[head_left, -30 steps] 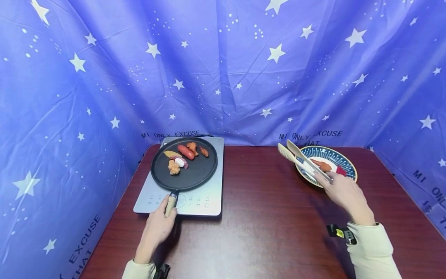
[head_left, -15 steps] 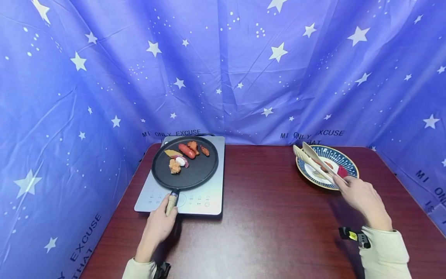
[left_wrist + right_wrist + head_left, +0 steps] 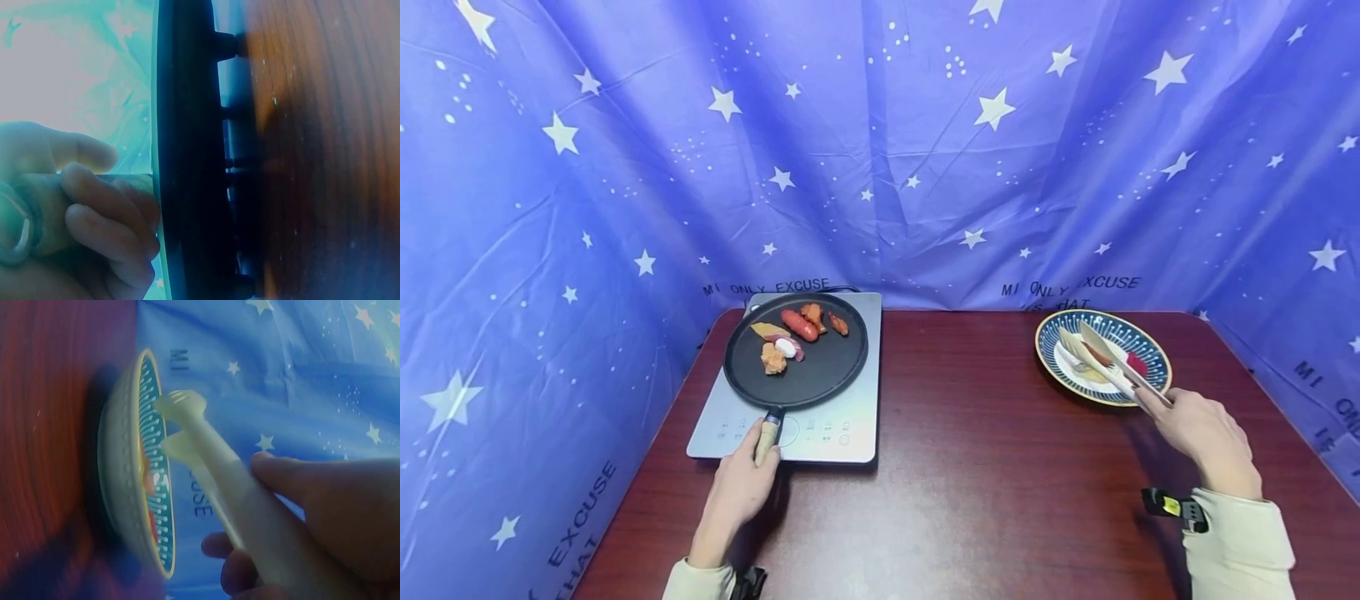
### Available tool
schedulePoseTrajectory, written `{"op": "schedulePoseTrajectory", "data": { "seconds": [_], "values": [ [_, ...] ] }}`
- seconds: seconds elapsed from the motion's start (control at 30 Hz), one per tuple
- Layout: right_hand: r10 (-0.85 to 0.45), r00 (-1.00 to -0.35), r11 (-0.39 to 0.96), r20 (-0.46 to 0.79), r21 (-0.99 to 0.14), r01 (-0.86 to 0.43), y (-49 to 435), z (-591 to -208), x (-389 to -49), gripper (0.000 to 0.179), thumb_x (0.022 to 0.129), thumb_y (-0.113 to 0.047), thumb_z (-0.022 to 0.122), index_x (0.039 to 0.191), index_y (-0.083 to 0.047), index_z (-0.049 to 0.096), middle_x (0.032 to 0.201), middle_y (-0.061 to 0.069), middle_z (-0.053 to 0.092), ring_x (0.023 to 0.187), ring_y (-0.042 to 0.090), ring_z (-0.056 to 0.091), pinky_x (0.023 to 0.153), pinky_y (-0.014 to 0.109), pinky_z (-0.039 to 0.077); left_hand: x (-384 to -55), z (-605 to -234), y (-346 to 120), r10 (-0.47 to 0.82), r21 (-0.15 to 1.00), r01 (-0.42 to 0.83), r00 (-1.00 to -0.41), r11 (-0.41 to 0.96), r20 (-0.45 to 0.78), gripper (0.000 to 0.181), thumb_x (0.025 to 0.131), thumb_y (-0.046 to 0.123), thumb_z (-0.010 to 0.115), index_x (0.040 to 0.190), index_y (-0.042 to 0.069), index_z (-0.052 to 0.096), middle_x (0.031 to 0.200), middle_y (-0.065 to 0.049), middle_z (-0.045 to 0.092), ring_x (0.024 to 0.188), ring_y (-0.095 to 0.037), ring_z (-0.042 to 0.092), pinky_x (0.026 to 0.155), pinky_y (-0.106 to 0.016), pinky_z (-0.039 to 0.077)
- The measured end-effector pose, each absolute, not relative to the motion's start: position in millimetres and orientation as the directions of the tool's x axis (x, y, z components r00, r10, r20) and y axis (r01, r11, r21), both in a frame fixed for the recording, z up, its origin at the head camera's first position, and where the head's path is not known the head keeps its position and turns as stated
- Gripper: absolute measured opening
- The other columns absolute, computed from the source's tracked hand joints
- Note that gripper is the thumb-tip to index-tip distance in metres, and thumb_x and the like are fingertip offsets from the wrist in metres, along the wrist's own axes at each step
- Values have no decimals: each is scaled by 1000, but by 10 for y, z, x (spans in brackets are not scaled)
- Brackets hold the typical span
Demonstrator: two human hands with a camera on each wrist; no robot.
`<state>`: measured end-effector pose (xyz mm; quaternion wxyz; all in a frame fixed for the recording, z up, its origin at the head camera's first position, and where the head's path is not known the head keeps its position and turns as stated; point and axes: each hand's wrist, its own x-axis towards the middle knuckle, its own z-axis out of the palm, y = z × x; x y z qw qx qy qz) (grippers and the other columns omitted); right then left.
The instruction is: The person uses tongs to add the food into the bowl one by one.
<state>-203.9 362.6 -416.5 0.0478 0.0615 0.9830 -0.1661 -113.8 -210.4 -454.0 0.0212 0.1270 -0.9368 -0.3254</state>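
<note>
My left hand (image 3: 741,496) grips the wooden handle (image 3: 767,442) of a flat black frying pan (image 3: 827,375). In the pan lie a red sausage (image 3: 800,325), a lumpy golden piece (image 3: 772,359), a yellow wedge (image 3: 769,331), a purple-and-white piece (image 3: 787,347) and reddish-brown pieces (image 3: 839,324). At the right, my right hand (image 3: 1210,437) holds pale tongs (image 3: 231,481), their tips slightly apart over a deep blue-and-white plate (image 3: 1049,377). Inside that plate are a brown piece, partly behind the tongs, and a red piece (image 3: 1136,365). Whether the tongs touch any food is unclear.
The pan rests on a silver induction cooker (image 3: 850,437) at the table's left. A dark red wooden table (image 3: 955,417) stretches between cooker and plate. Blue star-printed curtains (image 3: 880,167) hang behind and on both sides.
My right hand has moved right and toward me, bringing the tong tips from beyond the plate's left rim to over its middle. My left hand and the pan have stayed put.
</note>
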Motion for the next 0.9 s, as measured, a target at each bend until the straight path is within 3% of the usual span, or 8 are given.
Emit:
{"op": "schedulePoseTrajectory", "data": {
  "seconds": [0.1,0.33,0.5,0.9],
  "values": [
    [130,-981,937,-147,-306,170,3670,-4164,-2027,71,92,-62,35,99,5,57,100,39,52,84,54,51,52,51,38,-1113,-4533,-2108,-256,615,-232,-965,754,-51,58,93,28,52,145,8,38,98,-22,62,67,-24,52,60,-39,43],
    [165,-973,936,-158,-285,205,3738,-4155,-1985,75,91,-63,35,109,8,51,108,43,46,89,58,48,54,54,37,-1115,-4530,-2103,-248,613,-221,-968,758,-42,57,93,28,52,144,8,38,91,-19,62,65,-23,51,58,-38,42],
    [204,-965,927,-165,-285,244,3776,-4158,-1971,73,91,-64,35,104,5,53,106,42,46,88,57,47,57,54,37,-1133,-4526,-2103,-242,618,-213,-970,757,-37,57,92,27,53,144,7,39,86,-16,61,64,-23,50,58,-38,42],
    [153,-962,940,-228,-266,212,3858,-4167,-2001,74,93,-64,26,104,2,57,102,38,50,91,58,47,57,55,39,-1148,-4545,-2110,-246,620,-218,-968,753,-42,58,92,28,52,145,8,38,93,-19,62,65,-23,51,57,-37,41]
  ]
}}
